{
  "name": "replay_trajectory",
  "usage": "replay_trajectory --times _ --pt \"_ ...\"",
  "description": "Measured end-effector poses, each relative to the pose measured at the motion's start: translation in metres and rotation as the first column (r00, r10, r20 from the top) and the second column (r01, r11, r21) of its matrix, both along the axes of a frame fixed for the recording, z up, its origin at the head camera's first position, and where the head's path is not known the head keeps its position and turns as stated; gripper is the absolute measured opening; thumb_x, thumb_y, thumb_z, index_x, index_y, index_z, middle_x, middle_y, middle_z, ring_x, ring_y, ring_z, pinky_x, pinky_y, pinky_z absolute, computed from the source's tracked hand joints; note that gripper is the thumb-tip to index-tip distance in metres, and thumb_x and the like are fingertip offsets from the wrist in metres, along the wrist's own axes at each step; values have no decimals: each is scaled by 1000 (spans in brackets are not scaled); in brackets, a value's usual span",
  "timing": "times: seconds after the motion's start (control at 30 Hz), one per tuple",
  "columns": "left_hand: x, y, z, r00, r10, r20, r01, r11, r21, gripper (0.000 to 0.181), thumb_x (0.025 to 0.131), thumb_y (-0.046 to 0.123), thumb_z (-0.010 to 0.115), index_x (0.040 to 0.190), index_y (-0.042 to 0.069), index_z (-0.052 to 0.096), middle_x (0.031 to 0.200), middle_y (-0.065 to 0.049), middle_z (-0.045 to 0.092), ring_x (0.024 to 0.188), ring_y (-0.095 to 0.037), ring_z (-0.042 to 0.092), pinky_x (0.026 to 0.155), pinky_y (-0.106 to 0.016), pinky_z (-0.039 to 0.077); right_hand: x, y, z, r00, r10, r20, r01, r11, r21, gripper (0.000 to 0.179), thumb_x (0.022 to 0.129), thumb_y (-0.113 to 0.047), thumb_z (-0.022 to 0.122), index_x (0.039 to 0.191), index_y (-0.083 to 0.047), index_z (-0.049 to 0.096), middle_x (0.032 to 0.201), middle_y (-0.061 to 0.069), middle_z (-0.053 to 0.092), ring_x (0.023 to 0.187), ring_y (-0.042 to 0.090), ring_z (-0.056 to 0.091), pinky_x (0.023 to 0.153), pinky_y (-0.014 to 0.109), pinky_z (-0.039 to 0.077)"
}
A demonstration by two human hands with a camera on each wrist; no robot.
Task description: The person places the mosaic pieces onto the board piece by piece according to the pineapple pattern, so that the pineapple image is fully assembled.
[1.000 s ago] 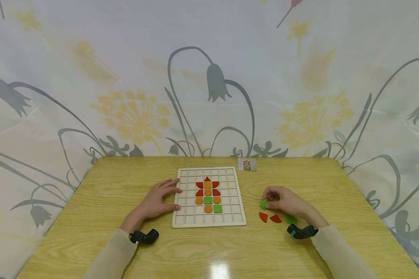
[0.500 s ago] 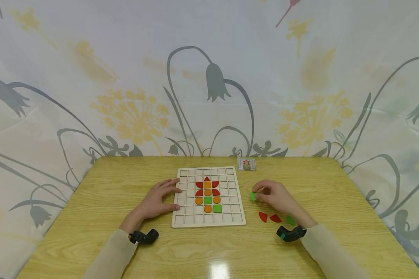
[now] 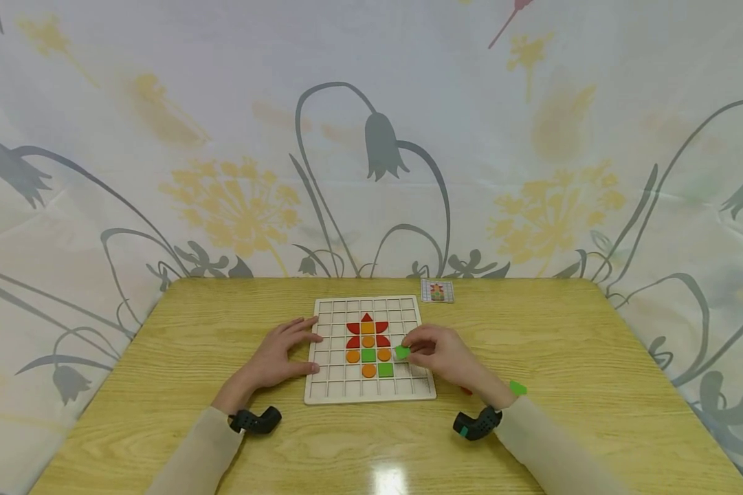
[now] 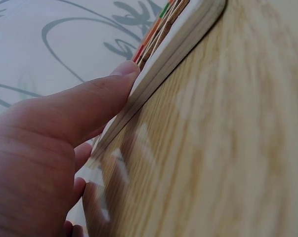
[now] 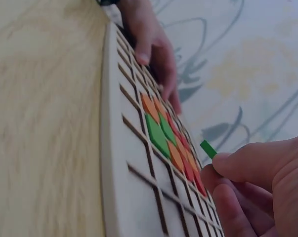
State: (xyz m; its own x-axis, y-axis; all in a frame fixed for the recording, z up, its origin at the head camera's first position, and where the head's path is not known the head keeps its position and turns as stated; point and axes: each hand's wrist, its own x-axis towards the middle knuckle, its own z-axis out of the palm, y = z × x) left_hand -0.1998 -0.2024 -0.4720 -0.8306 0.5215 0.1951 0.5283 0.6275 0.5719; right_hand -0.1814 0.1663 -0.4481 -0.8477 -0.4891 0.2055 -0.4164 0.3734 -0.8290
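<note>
My right hand pinches a green square tile between thumb and fingertips, over the right part of a white grid board. In the right wrist view the green tile shows edge-on above the board. My left hand rests on the board's left edge, fingers spread; in the left wrist view its thumb touches the rim. Within the grid sit red quarter-round tiles, a red triangle, orange circles, an orange square and two green squares.
Behind the board's right corner lies a small pattern card. Under my right forearm a green tile and part of a red tile show on the wooden table. A flower-patterned cloth hangs behind.
My right hand has moved left with the green tile, from beside the loose red tiles to over the board. Its forearm now covers most of those red tiles. My left hand stays still.
</note>
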Motion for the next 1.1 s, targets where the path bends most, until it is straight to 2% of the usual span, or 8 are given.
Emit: replay_trajectory --times 0.23,0.47,0.77,1.1 --pt "-1 0 -1 1000 -6 -9 6 1000 -1 50 84 42 78 126 17 68 156 -6 40 146 -38 26 113 -64 18 3 -40 -3 995 90 -45 -90 996 1 15 88 -5 76 103 -4 74 105 6 67 89 16 66 77 27 57" --pt "0 0 0 1000 -3 0 3 1000 3 50 84 43 78 126 18 68 157 -6 39 146 -38 26 113 -64 17 6 -71 -6 993 102 -59 -97 992 77 15 86 -7 78 101 -8 75 103 0 66 83 7 63 73 24 53" --pt "1 1 1 1000 5 3 -5 1000 8 49 84 41 79 126 17 68 156 -7 40 145 -39 27 112 -65 19 7 -80 -9 990 87 -110 -74 990 122 11 87 -9 78 96 -13 75 99 -5 65 80 7 60 70 25 52" --pt "0 2 1 1000 5 0 -5 1000 4 49 84 40 79 125 16 68 156 -8 41 145 -39 27 112 -64 19 7 -84 -11 992 70 -100 -53 985 165 10 86 -12 80 94 -15 75 93 -8 61 73 5 56 63 24 49"
